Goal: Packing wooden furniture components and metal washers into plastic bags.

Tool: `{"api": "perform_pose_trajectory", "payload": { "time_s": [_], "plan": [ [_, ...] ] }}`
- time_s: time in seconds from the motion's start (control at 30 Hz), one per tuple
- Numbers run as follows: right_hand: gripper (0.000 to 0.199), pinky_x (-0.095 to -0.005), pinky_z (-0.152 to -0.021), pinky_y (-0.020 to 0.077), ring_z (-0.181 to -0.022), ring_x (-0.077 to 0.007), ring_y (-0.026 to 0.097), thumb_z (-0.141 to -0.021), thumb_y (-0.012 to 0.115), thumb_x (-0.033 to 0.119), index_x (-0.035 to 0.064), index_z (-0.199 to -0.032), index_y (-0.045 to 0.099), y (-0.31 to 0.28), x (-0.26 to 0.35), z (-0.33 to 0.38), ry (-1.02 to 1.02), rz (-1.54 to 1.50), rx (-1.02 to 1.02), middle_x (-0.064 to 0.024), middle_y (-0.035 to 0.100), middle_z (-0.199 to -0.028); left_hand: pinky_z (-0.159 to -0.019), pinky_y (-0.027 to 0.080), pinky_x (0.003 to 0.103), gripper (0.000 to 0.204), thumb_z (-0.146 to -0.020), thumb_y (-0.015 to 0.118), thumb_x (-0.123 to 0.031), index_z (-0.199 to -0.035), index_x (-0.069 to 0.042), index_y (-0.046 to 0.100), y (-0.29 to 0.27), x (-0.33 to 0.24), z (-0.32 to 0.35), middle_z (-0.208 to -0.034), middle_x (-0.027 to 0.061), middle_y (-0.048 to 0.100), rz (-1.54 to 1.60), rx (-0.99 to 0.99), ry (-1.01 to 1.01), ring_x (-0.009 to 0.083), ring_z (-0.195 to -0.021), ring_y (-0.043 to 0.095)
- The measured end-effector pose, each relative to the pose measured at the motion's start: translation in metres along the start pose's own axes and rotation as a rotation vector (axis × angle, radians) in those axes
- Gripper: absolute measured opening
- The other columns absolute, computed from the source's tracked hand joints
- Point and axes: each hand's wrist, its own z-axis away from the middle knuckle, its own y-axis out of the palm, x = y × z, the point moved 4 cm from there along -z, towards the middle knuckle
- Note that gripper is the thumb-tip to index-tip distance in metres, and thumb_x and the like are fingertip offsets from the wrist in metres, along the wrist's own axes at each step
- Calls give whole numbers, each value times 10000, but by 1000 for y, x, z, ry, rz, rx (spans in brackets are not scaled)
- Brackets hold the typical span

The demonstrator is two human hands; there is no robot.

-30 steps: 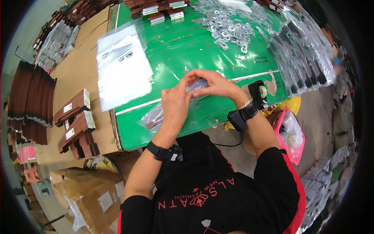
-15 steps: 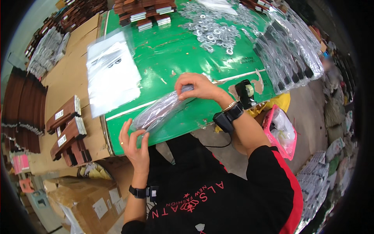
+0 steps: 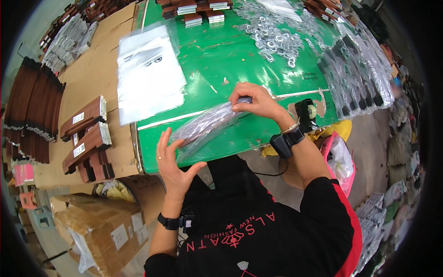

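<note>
A clear plastic bag [image 3: 205, 125] lies slantwise over the near edge area of the green table, with a long dark brownish object inside it. At its upper right end, my right hand [image 3: 258, 102] is closed, thumb and fingers pinching the bag around a dark end of the contents. My left hand [image 3: 175, 168] is open at the bag's lower left end, thumb stretched out and fingers apart. Its fingertips are at the bag's plastic; whether they press on it I cannot tell.
Flat clear bags [image 3: 150, 81] lie stacked on the green table [image 3: 207, 60]. Behind are loose metal rings [image 3: 277, 39] and brown slats [image 3: 196, 8]. Filled bags [image 3: 357, 78] lie at right, near a black tape dispenser [image 3: 306, 114]. More brown pieces [image 3: 87, 143] sit on cardboard at left.
My left thumb has swung away from the bag and the left fingers have spread. The right hand keeps its pinch. The whole view has shifted slightly, so things appear further right.
</note>
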Motion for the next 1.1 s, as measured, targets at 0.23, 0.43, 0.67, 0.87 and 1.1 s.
{"api": "perform_pose_trajectory", "payload": {
  "time_s": [0.23,0.43,0.67,0.87,1.1],
  "plan": [
    [171,-328,-790,501,-910,-190,644,-794,794,243,115,-842,691,-1,2,0,-7,-8,-2,14,675,-901,-1099,394,437,200,-852,751,-94,-1024,-46,660,5,44,1,-1485,191,512,144,-40,-60,360,-1370,477],
    [176,-341,-815,509,-926,-198,646,-794,802,243,116,-840,691,-1,3,2,21,-10,-23,12,685,-911,-1017,471,371,67,-935,657,-45,-990,-14,683,16,53,-6,-1357,168,627,527,-135,-350,305,-1229,611],
    [159,-340,-773,510,-890,-214,657,-803,793,223,106,-847,694,0,0,-1,60,21,-64,-3,691,-908,-816,461,251,112,-1001,625,-88,-995,8,683,33,68,-3,-983,46,702,639,-291,-548,99,-887,587],
    [145,-345,-752,505,-865,-223,653,-810,782,224,115,-851,696,2,-2,-3,70,54,-80,-19,683,-894,-718,403,213,162,-1015,623,-142,-965,-5,693,41,72,-8,-866,-28,624,709,-368,-601,58,-786,505],
    [149,-409,-1090,454,-863,-189,654,-836,773,155,60,-845,659,2,3,-3,160,3,-65,-28,710,-889,-690,401,223,184,-1011,612,-146,-936,10,676,42,71,-6,-845,-21,620,468,-396,-554,57,-773,488]
  ]
}}
